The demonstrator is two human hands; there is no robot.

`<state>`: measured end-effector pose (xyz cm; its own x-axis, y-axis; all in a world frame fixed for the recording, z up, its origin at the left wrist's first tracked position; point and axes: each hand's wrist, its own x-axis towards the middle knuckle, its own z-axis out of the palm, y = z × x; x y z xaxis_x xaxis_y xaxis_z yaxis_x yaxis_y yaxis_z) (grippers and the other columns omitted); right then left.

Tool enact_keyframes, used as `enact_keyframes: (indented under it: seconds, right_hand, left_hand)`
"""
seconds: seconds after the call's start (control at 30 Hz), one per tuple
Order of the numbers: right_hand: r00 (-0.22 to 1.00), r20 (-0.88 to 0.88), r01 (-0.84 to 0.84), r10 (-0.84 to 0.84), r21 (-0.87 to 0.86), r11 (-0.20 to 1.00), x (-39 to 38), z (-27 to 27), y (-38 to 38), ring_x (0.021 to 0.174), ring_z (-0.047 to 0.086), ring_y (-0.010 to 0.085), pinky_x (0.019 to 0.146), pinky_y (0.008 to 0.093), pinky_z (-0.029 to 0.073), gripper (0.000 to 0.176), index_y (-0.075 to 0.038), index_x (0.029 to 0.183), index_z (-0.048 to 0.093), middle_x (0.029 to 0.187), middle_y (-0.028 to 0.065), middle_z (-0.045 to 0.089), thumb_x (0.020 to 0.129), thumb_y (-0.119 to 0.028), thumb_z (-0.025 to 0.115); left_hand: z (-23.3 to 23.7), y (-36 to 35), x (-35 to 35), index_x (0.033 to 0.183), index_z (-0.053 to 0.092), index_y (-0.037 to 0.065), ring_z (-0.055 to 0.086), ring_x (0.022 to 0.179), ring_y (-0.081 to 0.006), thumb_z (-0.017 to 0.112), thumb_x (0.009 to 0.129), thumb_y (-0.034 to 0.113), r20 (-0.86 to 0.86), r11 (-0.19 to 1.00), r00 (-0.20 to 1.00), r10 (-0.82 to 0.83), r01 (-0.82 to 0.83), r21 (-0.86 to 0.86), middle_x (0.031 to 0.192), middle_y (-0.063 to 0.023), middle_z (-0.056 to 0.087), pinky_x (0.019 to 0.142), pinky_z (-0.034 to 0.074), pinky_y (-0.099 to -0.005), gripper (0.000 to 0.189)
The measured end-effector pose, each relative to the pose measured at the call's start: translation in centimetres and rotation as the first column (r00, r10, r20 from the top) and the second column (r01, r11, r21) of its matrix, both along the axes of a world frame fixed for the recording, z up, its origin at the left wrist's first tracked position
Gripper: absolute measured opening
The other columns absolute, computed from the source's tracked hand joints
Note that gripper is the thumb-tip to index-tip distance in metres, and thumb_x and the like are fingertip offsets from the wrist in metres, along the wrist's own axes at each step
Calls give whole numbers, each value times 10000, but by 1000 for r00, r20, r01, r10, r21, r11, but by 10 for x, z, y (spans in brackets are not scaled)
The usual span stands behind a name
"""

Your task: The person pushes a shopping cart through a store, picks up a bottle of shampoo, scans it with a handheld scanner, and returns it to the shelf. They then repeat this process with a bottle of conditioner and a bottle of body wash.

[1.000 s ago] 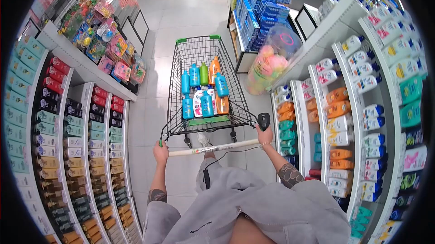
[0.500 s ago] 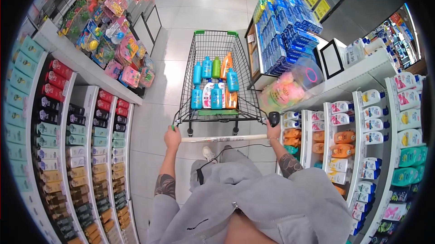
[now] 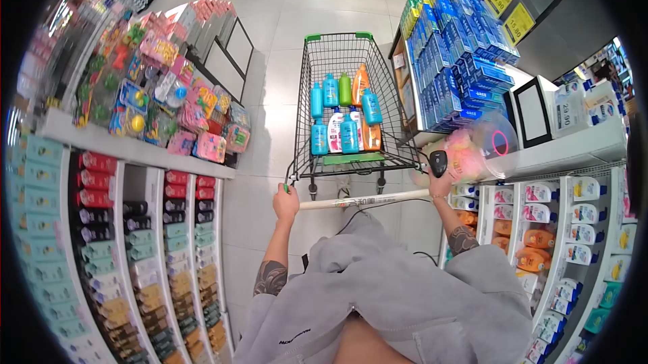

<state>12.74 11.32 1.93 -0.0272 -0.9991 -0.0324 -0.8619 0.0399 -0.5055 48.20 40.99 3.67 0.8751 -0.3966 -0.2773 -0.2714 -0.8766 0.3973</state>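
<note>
Now the black wire shopping cart with green trim (image 3: 364, 36) has rolled farther forward, carrying its colourful plastic bottles (image 3: 349, 136); left hand (image 3: 285, 204) and right hand (image 3: 439, 186) curl around the pale handlebar (image 3: 337, 203) (whether the right also grips the black oval device (image 3: 439, 161), I can't tell).

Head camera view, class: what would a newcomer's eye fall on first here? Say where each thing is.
Probably the cart in mid-view, with blue bottles, a green bottle and orange ones bright against its dark wire. Beyond its right side, a tall stack of blue boxes stands out under yellow signs. Nearer the viewer, the left hand and right hand grip the pale handle.
</note>
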Motion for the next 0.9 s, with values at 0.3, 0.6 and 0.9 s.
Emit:
enact_keyframes:
  seconds: [0.3,0.6,0.9]
  right_hand:
    - [998,-48,31,-28,71,997,71,-16,-87,802,612,401,696,472,475,406,-55,985,583,855,206,639,728,-341,713]
    - [997,-30,73,-72,20,997,135,-22,-164,830,622,371,713,461,485,475,-68,1090,571,904,181,646,708,-307,724]
    - [992,-76,110,-105,63,992,192,-27,-193,834,618,383,713,447,486,444,-60,1018,599,915,188,647,717,-361,724]
  left_hand:
    - [-22,-93,88,957,474,25,612,753,-415,494,867,252,-166,996,986,11,-24,-80,760,-212,636,695,460,-506,245]
    - [-39,-174,158,891,504,34,635,740,-351,496,884,275,-84,996,995,-61,55,-73,721,-117,671,693,465,-454,241]
    - [-53,-241,246,836,549,25,631,729,-354,506,837,301,-56,994,994,-96,93,-64,708,-128,665,694,465,-458,279]
